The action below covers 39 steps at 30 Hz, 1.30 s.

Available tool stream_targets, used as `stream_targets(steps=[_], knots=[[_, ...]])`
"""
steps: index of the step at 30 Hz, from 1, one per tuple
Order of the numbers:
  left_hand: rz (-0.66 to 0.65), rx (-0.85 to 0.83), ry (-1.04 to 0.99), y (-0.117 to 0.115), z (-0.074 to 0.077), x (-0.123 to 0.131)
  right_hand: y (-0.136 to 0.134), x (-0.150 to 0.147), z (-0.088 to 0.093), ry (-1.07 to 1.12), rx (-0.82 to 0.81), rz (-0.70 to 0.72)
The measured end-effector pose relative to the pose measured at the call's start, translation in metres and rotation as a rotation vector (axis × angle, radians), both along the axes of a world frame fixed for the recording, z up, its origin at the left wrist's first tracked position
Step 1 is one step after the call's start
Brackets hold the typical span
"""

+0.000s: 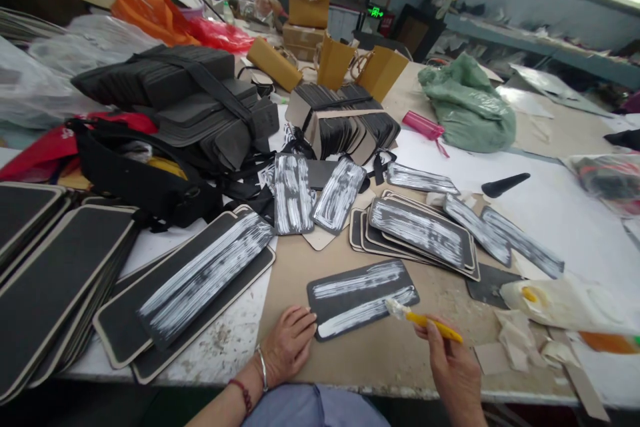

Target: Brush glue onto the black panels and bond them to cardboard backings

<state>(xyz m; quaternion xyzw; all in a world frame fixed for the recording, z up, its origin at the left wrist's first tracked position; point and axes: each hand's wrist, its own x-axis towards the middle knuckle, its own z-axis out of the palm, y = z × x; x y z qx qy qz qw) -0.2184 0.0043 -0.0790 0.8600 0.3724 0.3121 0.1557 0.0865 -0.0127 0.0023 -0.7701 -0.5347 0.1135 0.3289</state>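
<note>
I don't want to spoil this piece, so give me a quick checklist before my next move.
1. Brush held in the right hand: ok.
2. Left hand at the panel's near left edge: ok.
3. Dark panel lying on the brown sheet: ok.
4. Panel fully coated: not ok; a dark strip separates two white bands.
5. Enough white coating left on the bristles: cannot tell.

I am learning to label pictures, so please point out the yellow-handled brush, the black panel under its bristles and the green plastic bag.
Yellow-handled brush (419, 319): head view, handle near the bristles.
Black panel (359, 299): head view, bare dark strip along its middle.
Green plastic bag (467, 108): head view, its crumpled middle.
</note>
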Motion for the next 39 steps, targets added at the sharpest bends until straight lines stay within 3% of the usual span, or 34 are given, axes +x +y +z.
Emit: stream_targets(steps=[5, 10, 12, 15, 19, 22, 24, 26, 29, 31, 34, 39], knots=[[-0.011, -0.033, 0.009, -0.001, -0.003, -0.003, -0.022, -0.065, -0.002, 0.432, -0.127, -0.018], [-0.038, -0.065, 0.02, -0.001, -0.004, -0.005, -0.031, -0.111, -0.014, 0.644, -0.182, 0.013], [-0.042, -0.063, 0.009, -0.001, -0.004, -0.006, -0.026, -0.108, -0.02, 0.656, -0.181, 0.018], [-0.051, -0.042, 0.002, -0.001, -0.006, -0.006, -0.011, -0.074, -0.023, 0.565, -0.155, -0.021], [-0.051, -0.038, 0.007, -0.001, -0.008, -0.006, 0.013, -0.004, -0.016, 0.218, -0.097, -0.158], [-0.048, -0.046, -0.003, -0.001, -0.008, -0.006, 0.023, 0.02, -0.006, -0.027, -0.081, -0.271], [-0.042, -0.058, -0.009, -0.001, -0.006, -0.005, 0.023, 0.005, 0.0, 0.006, -0.07, -0.22], [-0.034, -0.068, -0.001, -0.002, -0.005, -0.004, 0.019, -0.031, 0.0, 0.208, -0.06, -0.081], [-0.023, -0.079, 0.021, -0.002, -0.003, -0.004, 0.015, -0.091, -0.008, 0.541, -0.099, 0.09], [-0.021, -0.076, 0.028, -0.003, -0.002, -0.003, 0.016, -0.111, -0.015, 0.64, -0.119, 0.144], [-0.019, -0.055, 0.031, -0.003, -0.002, -0.003, 0.022, -0.102, -0.022, 0.598, -0.112, 0.105], [0.004, -0.037, 0.001, -0.004, -0.002, -0.001, 0.029, -0.05, -0.016, 0.306, -0.038, -0.03]])
